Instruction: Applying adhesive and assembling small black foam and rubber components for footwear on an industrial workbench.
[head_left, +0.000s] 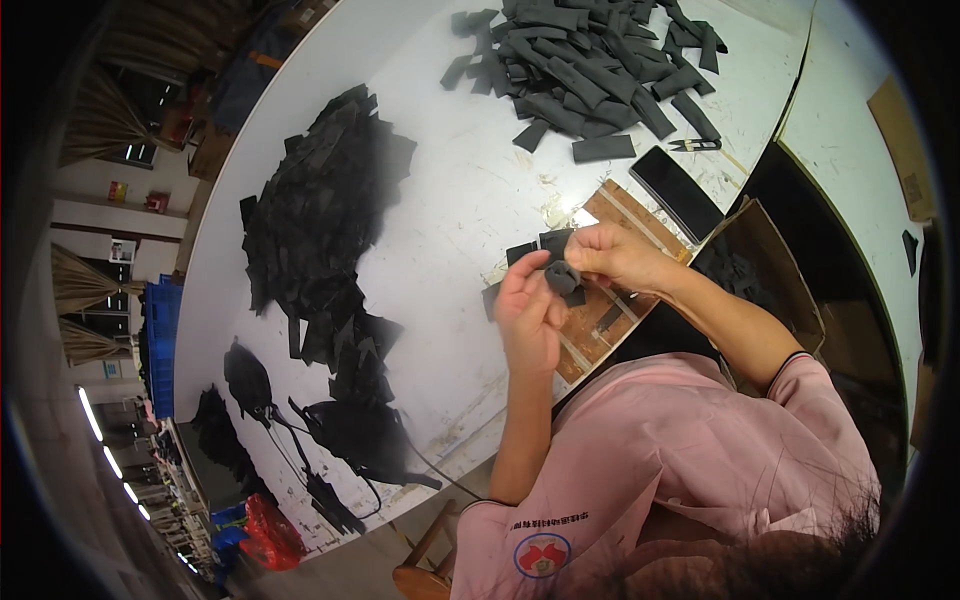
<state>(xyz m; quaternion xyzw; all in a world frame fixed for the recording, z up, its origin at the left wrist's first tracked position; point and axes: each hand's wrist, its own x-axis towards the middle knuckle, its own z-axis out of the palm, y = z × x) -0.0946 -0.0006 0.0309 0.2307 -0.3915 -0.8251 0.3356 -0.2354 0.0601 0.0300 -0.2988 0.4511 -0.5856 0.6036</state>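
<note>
A small dark grey piece of fabric [563, 279], bent or rolled up, is pinched between my two hands over the near edge of the white table. My left hand [530, 308] grips it from the left with curled fingers. From the right, my right hand [612, 256] closes thumb and fingertips on its upper side. Beneath them lies a brown wooden board [612, 203] with pale strips across it. Flat dark fabric pieces [521, 253] rest beside the board and partly under my hands, so their outlines are partly hidden.
A heap of folded dark strips [585, 65] lies at the far side, with thread snips [695, 145] and a black phone [678, 193] nearby. Thin black pieces [325, 205] are piled left. An open cardboard box [808, 290] stands right. Black strapped items [355, 435] lie near left.
</note>
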